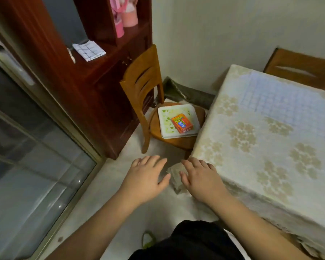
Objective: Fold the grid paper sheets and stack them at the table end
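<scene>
A large grid paper sheet (274, 99) lies flat and unfolded on the far part of the table (233, 147), which wears a cream floral cloth. A folded grid sheet (89, 50) sits on a cabinet shelf at the upper left. My left hand (145, 177) hovers over the floor left of the table corner, fingers straight and spread, holding nothing. My right hand (201, 177) is beside it at the table's near-left corner, fingers relaxed, over the hanging cloth corner (174, 175). Neither hand touches any paper.
A wooden chair (152, 113) stands left of the table, carrying a white tray (176, 121) with an orange packet (182, 122). A dark red cabinet (79, 81) and a glass sliding door (26, 156) are at the left. Another chair back (300, 72) shows behind the table.
</scene>
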Demonstrator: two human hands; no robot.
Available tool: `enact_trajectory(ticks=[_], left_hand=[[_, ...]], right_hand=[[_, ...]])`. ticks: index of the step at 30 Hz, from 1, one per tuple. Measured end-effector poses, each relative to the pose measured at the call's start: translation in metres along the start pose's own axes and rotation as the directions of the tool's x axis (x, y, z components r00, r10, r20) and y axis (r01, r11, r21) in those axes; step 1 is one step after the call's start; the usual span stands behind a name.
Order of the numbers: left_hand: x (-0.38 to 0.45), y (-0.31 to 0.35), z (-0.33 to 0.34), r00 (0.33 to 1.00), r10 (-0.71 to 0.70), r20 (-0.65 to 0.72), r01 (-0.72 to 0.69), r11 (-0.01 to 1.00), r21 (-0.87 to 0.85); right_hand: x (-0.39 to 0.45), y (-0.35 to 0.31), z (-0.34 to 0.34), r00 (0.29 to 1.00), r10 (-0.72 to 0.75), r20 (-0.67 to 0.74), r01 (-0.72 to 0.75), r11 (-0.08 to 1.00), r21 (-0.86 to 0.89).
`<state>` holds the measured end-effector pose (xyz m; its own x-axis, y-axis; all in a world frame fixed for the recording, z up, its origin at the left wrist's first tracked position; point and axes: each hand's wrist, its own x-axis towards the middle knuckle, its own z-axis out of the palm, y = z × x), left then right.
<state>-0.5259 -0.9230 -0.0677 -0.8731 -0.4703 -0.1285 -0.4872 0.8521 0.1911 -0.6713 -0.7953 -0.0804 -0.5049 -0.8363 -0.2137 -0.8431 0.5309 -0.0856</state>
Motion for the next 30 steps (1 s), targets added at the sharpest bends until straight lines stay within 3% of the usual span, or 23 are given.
enact_trajectory(ticks=[14,25,30], left_hand=[[0.184,0.059,-0.004,0.914,0.357,0.193,-0.376,0.924,0.070],[0.311,0.110,-0.018,0.831,0.524,0.185,-0.536,0.844,0.019],[0.365,0.120,-0.010,0.753,0.617,0.229,-0.633,0.774,-0.001]], right_hand=[[0.065,0.106,-0.016,0.936,0.348,-0.044,-0.342,0.934,0.103],[0.116,0.192,-0.046,0.832,0.548,-0.086,-0.532,0.832,0.156],[0.138,0.205,-0.046,0.776,0.625,-0.079,-0.606,0.776,0.176]])
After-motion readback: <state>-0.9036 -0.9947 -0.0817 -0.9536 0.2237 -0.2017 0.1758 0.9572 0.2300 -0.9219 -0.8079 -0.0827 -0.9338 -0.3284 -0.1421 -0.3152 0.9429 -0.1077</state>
